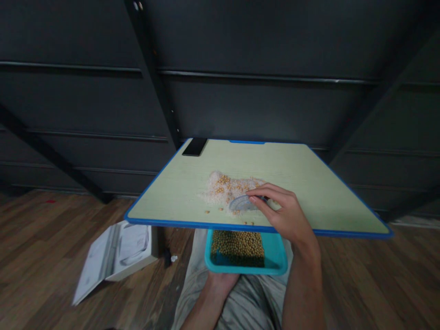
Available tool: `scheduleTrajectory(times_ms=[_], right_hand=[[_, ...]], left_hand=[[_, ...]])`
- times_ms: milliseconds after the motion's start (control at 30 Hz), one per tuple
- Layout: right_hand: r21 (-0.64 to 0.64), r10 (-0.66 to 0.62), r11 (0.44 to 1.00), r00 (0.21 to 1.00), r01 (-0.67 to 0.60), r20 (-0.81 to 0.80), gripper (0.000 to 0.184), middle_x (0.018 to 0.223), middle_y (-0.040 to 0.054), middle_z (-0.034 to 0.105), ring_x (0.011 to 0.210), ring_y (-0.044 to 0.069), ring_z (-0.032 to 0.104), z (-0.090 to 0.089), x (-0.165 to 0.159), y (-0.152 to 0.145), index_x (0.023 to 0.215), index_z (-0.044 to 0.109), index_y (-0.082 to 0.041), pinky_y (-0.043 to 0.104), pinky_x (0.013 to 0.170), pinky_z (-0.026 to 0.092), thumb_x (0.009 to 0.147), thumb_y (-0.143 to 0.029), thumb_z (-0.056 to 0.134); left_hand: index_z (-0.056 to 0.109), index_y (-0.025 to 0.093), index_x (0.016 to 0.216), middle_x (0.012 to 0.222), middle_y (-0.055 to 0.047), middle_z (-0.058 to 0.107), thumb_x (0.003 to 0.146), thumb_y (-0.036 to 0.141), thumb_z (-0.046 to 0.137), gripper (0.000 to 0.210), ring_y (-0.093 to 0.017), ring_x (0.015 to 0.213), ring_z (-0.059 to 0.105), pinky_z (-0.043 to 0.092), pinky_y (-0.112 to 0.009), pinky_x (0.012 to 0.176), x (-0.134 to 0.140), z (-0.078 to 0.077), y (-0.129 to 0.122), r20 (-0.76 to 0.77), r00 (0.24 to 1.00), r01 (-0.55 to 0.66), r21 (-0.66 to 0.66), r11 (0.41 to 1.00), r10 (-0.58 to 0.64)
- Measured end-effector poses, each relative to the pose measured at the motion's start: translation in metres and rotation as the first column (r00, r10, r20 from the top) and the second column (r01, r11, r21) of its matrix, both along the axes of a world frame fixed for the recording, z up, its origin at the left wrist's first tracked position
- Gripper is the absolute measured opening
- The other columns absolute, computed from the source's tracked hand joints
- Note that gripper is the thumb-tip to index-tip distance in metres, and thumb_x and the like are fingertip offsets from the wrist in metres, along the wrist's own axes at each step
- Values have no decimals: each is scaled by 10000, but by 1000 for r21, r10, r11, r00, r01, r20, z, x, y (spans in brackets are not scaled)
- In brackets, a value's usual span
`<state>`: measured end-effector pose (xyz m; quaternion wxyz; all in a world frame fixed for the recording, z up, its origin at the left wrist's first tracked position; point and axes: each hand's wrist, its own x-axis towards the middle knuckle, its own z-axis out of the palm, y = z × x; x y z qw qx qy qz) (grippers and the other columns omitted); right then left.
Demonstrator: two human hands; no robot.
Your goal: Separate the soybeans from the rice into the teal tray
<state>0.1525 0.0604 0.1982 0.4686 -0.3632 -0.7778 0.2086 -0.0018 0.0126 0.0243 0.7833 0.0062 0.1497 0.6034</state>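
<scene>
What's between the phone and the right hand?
In the head view: bare tabletop by the phone, then the pile of white grains and yellow beans, reaching to the right hand.

Left grip (224,278) is mostly under the teal tray (245,270), fingers hidden, so can't tell how it holds; the tray's far rim is lost beneath the near edge of the surface (292,169), and both forearms run off the bottom of the view. Right grip (252,196) covers the near end of the clear scoop (240,203), whose exact shape is blurred, and the white grains (213,196) are too fine to separate. Open box (135,245) is partly behind the surface corner, contents blurred; dark item (167,258) beside it unidentifiable.
</scene>
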Motion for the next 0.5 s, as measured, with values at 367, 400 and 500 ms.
scheduleTrajectory(times_ms=[367,400,500], right_hand=[[-35,24,999,999,-24,24,160,994,11,786,938,196,716,-3,5,1,997,776,-264,372,866,547,943,-169,658],[-38,28,999,999,-27,24,162,994,12,787,936,198,718,-3,5,1,996,776,-266,375,863,549,943,-170,657],[-54,48,997,999,-47,23,158,984,7,790,921,198,721,-3,6,0,989,778,-269,369,840,556,939,-175,662]], left_hand=[[746,304,1193,1217,-20,787,909,251,538,356,-285,1272,650,418,-530,1173,5,12,-2,51,997,-53,35,998,51],[748,302,1192,1200,-26,794,910,253,543,351,-289,1252,664,422,-536,1169,5,11,-1,57,997,-55,38,998,53],[746,305,1199,1186,-32,799,924,277,522,356,-285,1234,676,433,-528,1161,5,10,0,36,999,-42,55,998,41]])
